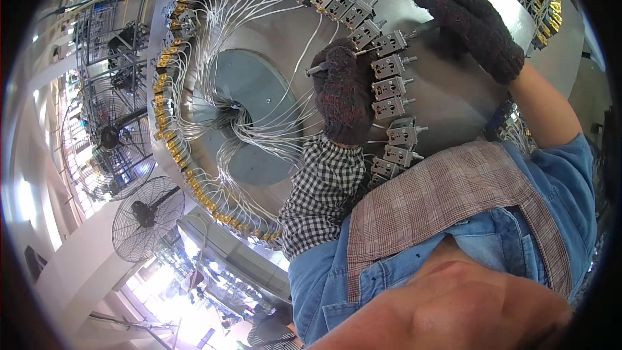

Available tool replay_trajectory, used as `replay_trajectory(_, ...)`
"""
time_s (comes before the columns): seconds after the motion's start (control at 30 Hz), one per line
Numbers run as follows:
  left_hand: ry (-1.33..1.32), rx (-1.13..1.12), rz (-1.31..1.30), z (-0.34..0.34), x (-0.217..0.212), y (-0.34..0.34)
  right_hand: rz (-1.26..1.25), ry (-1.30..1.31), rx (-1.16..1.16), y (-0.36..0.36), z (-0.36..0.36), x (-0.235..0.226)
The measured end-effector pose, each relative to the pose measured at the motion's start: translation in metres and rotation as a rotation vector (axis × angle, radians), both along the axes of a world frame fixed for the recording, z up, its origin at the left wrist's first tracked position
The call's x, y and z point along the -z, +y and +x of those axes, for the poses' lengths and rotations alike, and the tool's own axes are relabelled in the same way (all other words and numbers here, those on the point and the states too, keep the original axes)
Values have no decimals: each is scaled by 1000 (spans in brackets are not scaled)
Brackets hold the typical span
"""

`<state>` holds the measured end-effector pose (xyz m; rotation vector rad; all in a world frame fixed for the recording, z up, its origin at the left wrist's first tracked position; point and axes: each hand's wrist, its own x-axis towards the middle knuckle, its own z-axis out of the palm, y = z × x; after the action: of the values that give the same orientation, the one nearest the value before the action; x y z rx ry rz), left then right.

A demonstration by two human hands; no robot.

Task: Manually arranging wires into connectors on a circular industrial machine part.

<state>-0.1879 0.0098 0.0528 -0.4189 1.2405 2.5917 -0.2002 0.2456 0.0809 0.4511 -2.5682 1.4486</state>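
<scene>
Because the left hand [341, 94] grips a slim metal rod [317, 69] beside one metal block [391, 43] in the curved row [389, 88], while the right hand [476, 29] appears to hold a grey metal piece [425, 27] across from it, a slipping rod could catch the white wires [249, 133] and strain them.

Round metal table [447, 113], silver blocks [390, 88] in a curved row, grey disc [249, 78], white wires [212, 39] fanning outward.

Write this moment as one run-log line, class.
left hand: gloved, gripping metal rod | right hand: gloved, near metal blocks | white wires: gathered at grey disc
</scene>
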Motion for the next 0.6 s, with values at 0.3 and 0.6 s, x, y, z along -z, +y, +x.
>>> replay_trajectory(0.3, 206, 138, -535, 5, 4, -4, -335, -524, 175, -14, 6, -27)
replay_trajectory(0.6, 217, 82, -120, 4, 11, -2, -405, -457, 19, -7, 8, -23)
